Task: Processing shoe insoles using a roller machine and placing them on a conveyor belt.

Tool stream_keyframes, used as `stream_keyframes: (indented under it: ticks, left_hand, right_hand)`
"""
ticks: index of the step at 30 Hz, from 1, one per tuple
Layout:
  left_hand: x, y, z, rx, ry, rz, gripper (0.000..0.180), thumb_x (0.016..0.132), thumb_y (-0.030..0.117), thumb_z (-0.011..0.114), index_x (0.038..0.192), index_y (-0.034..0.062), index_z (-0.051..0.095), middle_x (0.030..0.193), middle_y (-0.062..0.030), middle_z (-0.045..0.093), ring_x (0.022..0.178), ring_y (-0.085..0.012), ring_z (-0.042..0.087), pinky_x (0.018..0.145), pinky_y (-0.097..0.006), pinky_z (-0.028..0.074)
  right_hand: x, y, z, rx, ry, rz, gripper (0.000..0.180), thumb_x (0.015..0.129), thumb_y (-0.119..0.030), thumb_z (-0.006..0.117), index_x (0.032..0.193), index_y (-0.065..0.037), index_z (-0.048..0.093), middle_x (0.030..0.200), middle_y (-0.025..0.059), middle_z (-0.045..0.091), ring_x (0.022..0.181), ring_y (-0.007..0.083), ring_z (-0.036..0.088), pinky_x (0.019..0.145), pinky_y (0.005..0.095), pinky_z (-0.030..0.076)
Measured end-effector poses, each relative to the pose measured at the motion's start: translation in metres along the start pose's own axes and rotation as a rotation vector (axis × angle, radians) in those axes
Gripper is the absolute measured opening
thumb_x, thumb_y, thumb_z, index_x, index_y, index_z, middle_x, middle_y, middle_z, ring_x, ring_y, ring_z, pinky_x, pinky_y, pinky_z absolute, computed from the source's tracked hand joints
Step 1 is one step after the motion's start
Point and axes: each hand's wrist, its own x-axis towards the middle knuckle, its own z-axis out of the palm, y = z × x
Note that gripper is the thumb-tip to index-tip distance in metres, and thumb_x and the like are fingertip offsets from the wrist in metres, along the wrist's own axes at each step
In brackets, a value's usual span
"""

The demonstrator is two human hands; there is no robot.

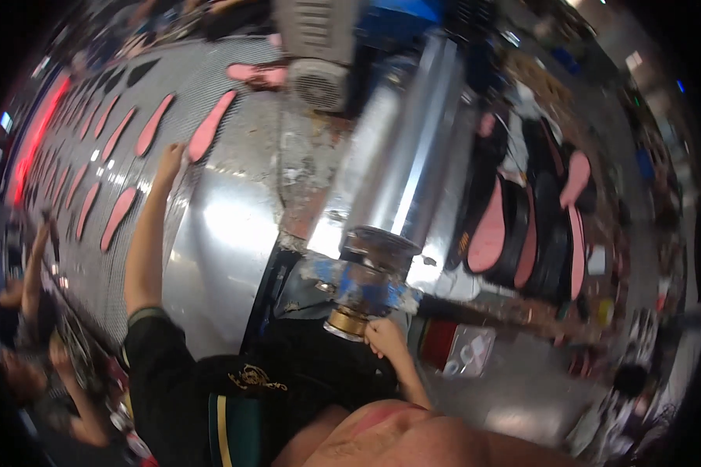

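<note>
Left of the roller (397, 183), we seem to be laying 1 pink insole (209, 132), left hand (172, 158) grip unclear; below the roller, our right hand's (385, 338) hold is hidden. Aligning likely comes next.

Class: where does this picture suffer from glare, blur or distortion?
Head view: white glare washes out part of the metal sheet; bright streaks run along the shiny roller; a red strip glows at left; fisheye bending and dark corners mark the rim; the far-right background is smeared; the left hand looks slightly soft.
</note>
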Motion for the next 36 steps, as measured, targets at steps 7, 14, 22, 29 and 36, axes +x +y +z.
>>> stream_keyframes:
  ticks: [7, 14, 22, 29, 36]
  left_hand:
    - [-0.095, 0.1, 0.054, -0.413, -0.268, 0.107, 0.034, 0.1, 0.035, 0.05, 0.087, 0.0048, 0.059, 0.069, 0.0007, 0.056, 0.059, -0.0074, 0.051, 0.051, -0.023, 0.038]
    - [-0.183, 0.15, 0.112, -0.065, -0.062, 0.392, 0.023, 0.095, 0.019, 0.052, 0.084, 0.0023, 0.064, 0.07, -0.0135, 0.062, 0.062, -0.0248, 0.061, 0.057, -0.036, 0.046]
    - [-0.192, 0.153, 0.108, 0.112, -0.118, 0.472, 0.016, 0.087, 0.017, 0.058, 0.093, 0.0038, 0.066, 0.082, -0.0188, 0.064, 0.076, -0.0391, 0.063, 0.067, -0.044, 0.049]
    - [-0.197, 0.177, 0.106, 0.024, -0.073, 0.437, 0.021, 0.091, 0.021, 0.055, 0.08, 0.003, 0.054, 0.074, -0.0191, 0.058, 0.066, -0.0384, 0.056, 0.059, -0.043, 0.044]
    - [-0.195, 0.174, 0.111, 0.018, -0.061, 0.362, 0.035, 0.098, 0.032, 0.052, 0.078, 0.0033, 0.054, 0.067, -0.0177, 0.055, 0.06, -0.0362, 0.052, 0.057, -0.041, 0.042]
  right_hand:
    - [-0.005, 0.001, -0.026, -0.073, -0.031, 0.076, 0.048, 0.096, -0.039, 0.052, 0.07, -0.001, 0.063, 0.055, 0.0088, 0.062, 0.043, 0.0176, 0.059, 0.047, 0.0317, 0.05]
    - [-0.039, -0.033, -0.086, 0.109, 0.855, -0.491, 0.021, 0.088, -0.015, 0.063, 0.102, 0.0, 0.066, 0.078, 0.0128, 0.067, 0.053, 0.0156, 0.058, 0.053, 0.0291, 0.046]
    - [-0.022, -0.062, -0.148, -0.356, 1.203, -0.386, 0.047, 0.083, -0.027, 0.07, 0.121, -0.003, 0.056, 0.113, 0.0167, 0.065, 0.098, 0.0343, 0.065, 0.08, 0.0402, 0.053]
    - [-0.017, -0.064, -0.159, -0.484, 1.188, -0.348, 0.037, 0.082, -0.026, 0.067, 0.11, -0.002, 0.061, 0.102, 0.0184, 0.067, 0.088, 0.0357, 0.066, 0.074, 0.0416, 0.054]
    - [-0.043, -0.059, -0.19, -0.403, 1.578, -0.454, 0.016, 0.083, -0.004, 0.058, 0.097, -0.002, 0.065, 0.087, 0.0177, 0.068, 0.072, 0.0338, 0.066, 0.062, 0.041, 0.053]
